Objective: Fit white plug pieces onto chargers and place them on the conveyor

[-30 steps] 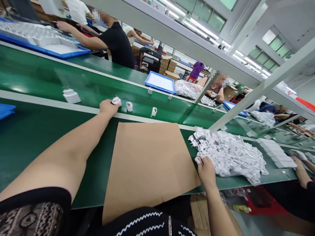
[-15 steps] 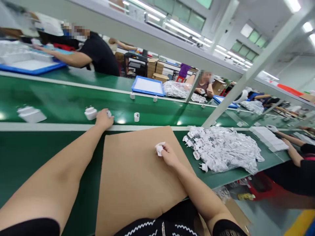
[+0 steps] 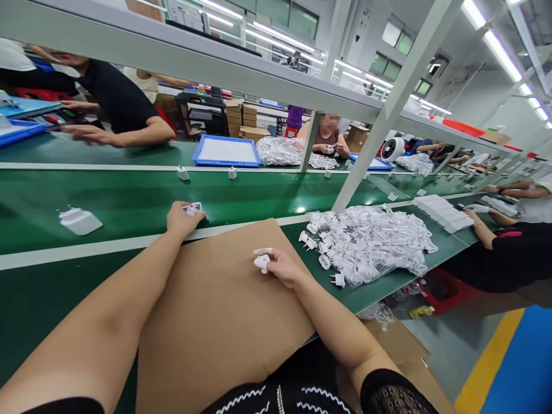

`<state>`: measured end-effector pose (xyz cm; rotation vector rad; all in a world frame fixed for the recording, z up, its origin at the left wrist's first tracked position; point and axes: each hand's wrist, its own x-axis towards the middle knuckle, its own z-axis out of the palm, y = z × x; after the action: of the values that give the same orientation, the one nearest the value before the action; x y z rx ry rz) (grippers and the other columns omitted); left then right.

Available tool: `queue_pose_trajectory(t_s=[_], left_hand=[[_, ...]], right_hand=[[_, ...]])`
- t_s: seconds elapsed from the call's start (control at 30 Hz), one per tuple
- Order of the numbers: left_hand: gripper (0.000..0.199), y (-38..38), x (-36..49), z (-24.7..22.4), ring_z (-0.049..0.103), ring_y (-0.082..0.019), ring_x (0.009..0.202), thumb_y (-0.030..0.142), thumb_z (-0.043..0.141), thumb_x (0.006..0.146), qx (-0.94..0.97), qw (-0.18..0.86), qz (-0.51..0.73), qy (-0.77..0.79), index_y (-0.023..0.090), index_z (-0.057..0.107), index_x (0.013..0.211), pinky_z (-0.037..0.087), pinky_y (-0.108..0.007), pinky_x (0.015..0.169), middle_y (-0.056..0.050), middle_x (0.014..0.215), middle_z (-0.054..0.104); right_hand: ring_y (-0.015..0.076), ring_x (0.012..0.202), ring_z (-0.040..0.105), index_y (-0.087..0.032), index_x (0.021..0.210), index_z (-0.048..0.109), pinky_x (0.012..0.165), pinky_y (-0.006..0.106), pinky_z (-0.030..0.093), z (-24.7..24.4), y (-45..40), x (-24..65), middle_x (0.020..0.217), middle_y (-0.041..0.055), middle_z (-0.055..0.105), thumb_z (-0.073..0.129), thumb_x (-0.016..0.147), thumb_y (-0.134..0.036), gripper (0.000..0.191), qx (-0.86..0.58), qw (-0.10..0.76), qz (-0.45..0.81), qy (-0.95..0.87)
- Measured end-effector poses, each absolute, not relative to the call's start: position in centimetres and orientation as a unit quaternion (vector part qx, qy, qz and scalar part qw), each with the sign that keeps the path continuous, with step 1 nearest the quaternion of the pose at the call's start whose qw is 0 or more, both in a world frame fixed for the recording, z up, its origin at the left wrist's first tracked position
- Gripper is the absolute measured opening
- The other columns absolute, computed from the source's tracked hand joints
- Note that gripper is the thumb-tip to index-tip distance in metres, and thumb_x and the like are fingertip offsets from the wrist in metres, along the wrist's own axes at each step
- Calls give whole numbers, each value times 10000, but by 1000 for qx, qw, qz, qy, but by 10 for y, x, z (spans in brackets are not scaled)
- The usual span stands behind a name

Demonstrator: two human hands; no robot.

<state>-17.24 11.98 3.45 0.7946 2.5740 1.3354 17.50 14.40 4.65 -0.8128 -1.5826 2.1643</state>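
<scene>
Green workbench, beside a green conveyor belt; cardboard sheet, one; bagged white plug parts, heaped right of it; worker's left hand, fingers clamped on white charger housing, over belt; right hand, fingers pinching white plug piece, over cardboard.

Flat brown cardboard sheet is lying on green bench, white plastic plug heap sitting to its right.

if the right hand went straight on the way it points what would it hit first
Likely the left hand, beyond the cardboard sheet; depth is unclear, so the right hand might pass over it instead.
</scene>
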Motion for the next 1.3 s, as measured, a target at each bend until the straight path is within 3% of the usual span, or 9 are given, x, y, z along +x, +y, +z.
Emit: queue_pose_trajectory(t_s=[0.2,0.3,0.43,0.6,0.73,1.0,1.07,1.2,1.3], left_hand=[[501,111,-129,40,577,-168,809,301,860,674,303,82,482,818,178,588,1076,431,-264,721,-28,995,643],[584,91,-85,34,570,-163,773,415,876,629,338,121,497,790,192,594,1089,427,-254,694,-20,966,659],[635,54,-28,21,571,-176,763,519,874,588,353,183,494,773,223,583,1068,428,-268,687,-1,921,650],[689,24,1,16,600,-204,819,575,896,564,378,239,473,759,232,548,1050,443,-303,710,-9,967,662],[683,4,5,19,615,-230,886,607,873,613,388,221,502,740,227,525,1060,464,-336,759,-31,1003,666],[425,-23,39,12,607,-279,1023,548,798,797,503,194,491,684,226,622,1013,502,-434,942,-63,1031,663],[476,-24,39,13,591,-317,1124,543,843,747,517,205,477,680,231,665,1059,488,-484,1020,-79,1064,677],[823,-35,21,22,575,-324,1291,461,899,667,522,307,468,644,269,594,1406,484,-478,1108,-118,1342,630],[760,-42,8,27,631,-295,1220,404,821,744,535,385,445,607,300,589,1460,522,-427,1052,-107,1340,634]], right_hand=[[71,593,403,-194,1013,673,546,224,263,40,155,175,808,-25,644,838,676,-424,441,-334,190,729,-567],[114,699,530,-197,1058,693,589,229,340,37,162,176,836,-9,665,801,662,-358,441,-337,196,736,-554],[197,1074,664,-231,1161,673,826,261,508,35,168,180,1115,48,727,818,538,-158,645,-298,196,743,-566],[189,923,718,-232,1126,623,825,321,579,35,165,181,1059,34,735,880,501,-161,679,-269,209,718,-607],[197,961,723,-212,1130,700,854,323,584,39,159,180,1037,33,746,877,567,-209,590,-224,203,716,-629],[192,995,674,-263,1206,703,886,327,565,50,146,176,1064,18,710,858,633,-290,594,-179,216,681,-676],[195,982,673,-254,1106,675,856,322,565,53,141,176,1080,29,718,862,602,-284,539,-182,230,689,-663],[204,935,660,-257,1043,631,638,266,505,62,132,179,1089,51,715,824,638,-345,457,-205,213,679,-673],[190,888,648,-263,1033,620,579,248,472,67,126,180,1094,48,710,822,642,-368,452,-231,209,669,-675]])
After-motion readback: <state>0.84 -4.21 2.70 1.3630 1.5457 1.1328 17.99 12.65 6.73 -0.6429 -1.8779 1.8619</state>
